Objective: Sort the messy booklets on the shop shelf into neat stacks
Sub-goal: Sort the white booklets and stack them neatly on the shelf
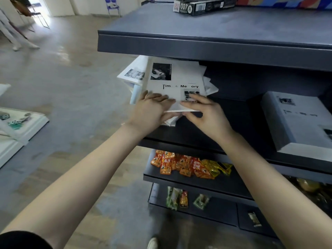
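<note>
A messy pile of white booklets (136, 74) lies at the left end of the dark middle shelf (233, 112), some sticking out past the shelf's end. On top is a booklet printed "Time & Memory" (177, 81) with black-and-white photos. My left hand (152, 108) grips its near left corner, fingers over the cover and thumb beneath. My right hand (203, 112) pinches its near edge from the right. A neat stack of the same booklets (294, 123) stands at the right of that shelf.
The top shelf (206, 42) overhangs the booklets and carries a black "007" box (203, 7). Lower shelves hold orange and yellow snack packets (188, 166) and green packets (174, 197). A low white display (19, 126) sits on the floor at left. A person walks at far left.
</note>
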{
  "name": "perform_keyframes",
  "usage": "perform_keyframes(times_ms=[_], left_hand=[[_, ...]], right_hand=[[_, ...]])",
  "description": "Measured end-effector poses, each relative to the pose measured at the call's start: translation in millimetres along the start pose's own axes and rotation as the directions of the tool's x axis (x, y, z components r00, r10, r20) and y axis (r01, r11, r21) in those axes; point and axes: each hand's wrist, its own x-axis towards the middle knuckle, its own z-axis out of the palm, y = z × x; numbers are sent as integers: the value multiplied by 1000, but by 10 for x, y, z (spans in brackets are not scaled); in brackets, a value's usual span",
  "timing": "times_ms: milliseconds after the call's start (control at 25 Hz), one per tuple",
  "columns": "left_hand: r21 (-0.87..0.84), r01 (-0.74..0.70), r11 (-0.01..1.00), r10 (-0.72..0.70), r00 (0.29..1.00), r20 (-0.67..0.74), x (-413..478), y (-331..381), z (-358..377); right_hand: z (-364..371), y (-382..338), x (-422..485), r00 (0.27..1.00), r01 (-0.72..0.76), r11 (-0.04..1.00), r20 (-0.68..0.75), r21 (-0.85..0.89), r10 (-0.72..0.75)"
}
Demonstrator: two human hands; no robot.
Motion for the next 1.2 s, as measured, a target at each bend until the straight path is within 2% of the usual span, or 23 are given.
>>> perform_keyframes(times_ms=[40,160,280,400,600,680,800,960,1200], left_hand=[[-15,24,1000,-24,1000,-7,-9,60,24],[-6,122,993,-121,989,87,-49,279,63],[39,176,984,-178,983,44,-106,571,117],[-53,281,958,-280,960,33,-66,902,148],[-116,218,969,-225,973,-52,102,1496,281],[-147,203,968,-212,976,-46,205,1731,351],[-251,170,953,-156,985,75,439,2131,515],[-414,132,901,-19,964,267,712,2846,844],[-387,-18,922,157,930,331,979,3619,1254]], right_hand=[[-49,47,-44,1000,11,1000,-16,17,-11],[-152,227,-218,997,70,997,-16,13,-70],[-267,388,-411,988,140,990,-74,20,-138],[-457,533,-599,969,189,980,-174,69,-174],[-875,912,-974,952,207,977,-240,52,-189],[-1066,1063,-1124,954,189,981,-245,44,-173],[-1392,1350,-1429,959,123,992,-259,32,-111],[-1821,1814,-2010,958,-51,998,-285,-43,37],[-2226,2199,-2535,940,-241,957,-285,-160,189]])
